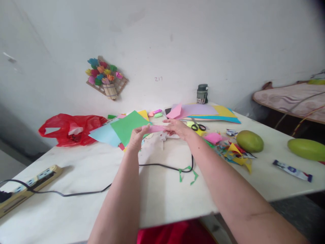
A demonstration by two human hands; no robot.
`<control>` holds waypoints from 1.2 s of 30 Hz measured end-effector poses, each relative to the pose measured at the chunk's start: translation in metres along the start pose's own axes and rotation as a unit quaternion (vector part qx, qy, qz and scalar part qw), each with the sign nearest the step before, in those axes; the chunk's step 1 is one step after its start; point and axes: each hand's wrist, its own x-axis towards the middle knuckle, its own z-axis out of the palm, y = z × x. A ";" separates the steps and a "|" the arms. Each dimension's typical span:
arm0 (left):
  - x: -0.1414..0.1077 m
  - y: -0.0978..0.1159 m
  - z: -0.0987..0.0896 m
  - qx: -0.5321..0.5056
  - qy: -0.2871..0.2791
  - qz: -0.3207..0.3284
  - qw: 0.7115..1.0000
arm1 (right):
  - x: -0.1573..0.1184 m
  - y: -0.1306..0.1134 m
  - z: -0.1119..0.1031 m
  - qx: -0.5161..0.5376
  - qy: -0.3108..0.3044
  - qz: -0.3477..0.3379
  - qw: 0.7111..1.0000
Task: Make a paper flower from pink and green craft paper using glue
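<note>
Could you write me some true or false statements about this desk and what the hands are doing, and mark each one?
1. The left hand and right hand both hold pink paper. True.
2. The scissors are gripped in the right hand. False: they lie on the table, with no hand holding them.
3. The red plastic bag lies toward the left side of the table. True.
4. The colorful flower decoration stands on the table. False: it is up on the wall.
5. The power strip is at the right side of the table. False: it is at the left.
6. A black cord runs across the table. True.
</note>
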 end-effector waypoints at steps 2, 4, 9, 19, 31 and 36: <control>0.000 0.000 0.000 -0.012 -0.012 -0.005 1.000 | 0.001 0.001 0.000 -0.022 0.001 -0.014 1.000; 0.000 0.001 -0.001 -0.024 -0.023 -0.013 0.999 | 0.002 0.002 0.000 -0.041 0.002 -0.023 0.999; 0.000 0.003 -0.003 -0.021 -0.019 -0.042 0.999 | 0.003 0.003 -0.001 -0.057 0.019 -0.039 0.997; 0.004 -0.003 -0.003 -0.072 -0.042 -0.088 0.993 | 0.001 0.002 -0.010 -0.016 -0.027 -0.016 0.999; 0.002 -0.001 -0.001 -0.085 -0.039 -0.091 0.991 | 0.005 0.008 -0.005 -0.030 0.008 -0.002 1.000; 0.003 -0.002 -0.002 -0.089 -0.049 -0.090 0.991 | 0.005 0.007 -0.002 -0.034 0.016 -0.010 0.999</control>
